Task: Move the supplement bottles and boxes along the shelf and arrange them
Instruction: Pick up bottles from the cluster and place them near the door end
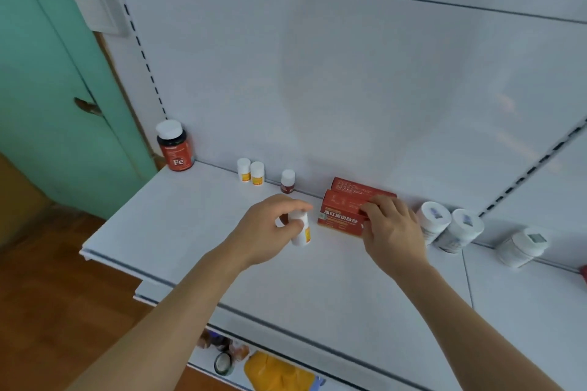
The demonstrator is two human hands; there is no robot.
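A: Both hands are working over the white shelf [197,232] now. The left hand [266,228] is gripping a small white bottle with a yellow label [300,230], fingers and thumb curled round its top, out in the middle of the shelf, away from the back edge.

B: And the right hand [392,232] is clamping its fingers on the right end of the front red box [341,216]. A second red box [362,188] is lying just behind it, against the back edge.

A: Along that back edge, two small white bottles [251,171] are standing side by side, touching or nearly so, and a small dark-labelled bottle [287,181] is standing apart on their right.

B: The big dark bottle marked Fe [174,146] is sitting in the back left corner.

A: To the right of the boxes, two large white jars [448,227] are standing together near the back edge, with a third white jar [521,246] further right.

B: Whether the gripped bottle is touching the shelf, I cannot tell.
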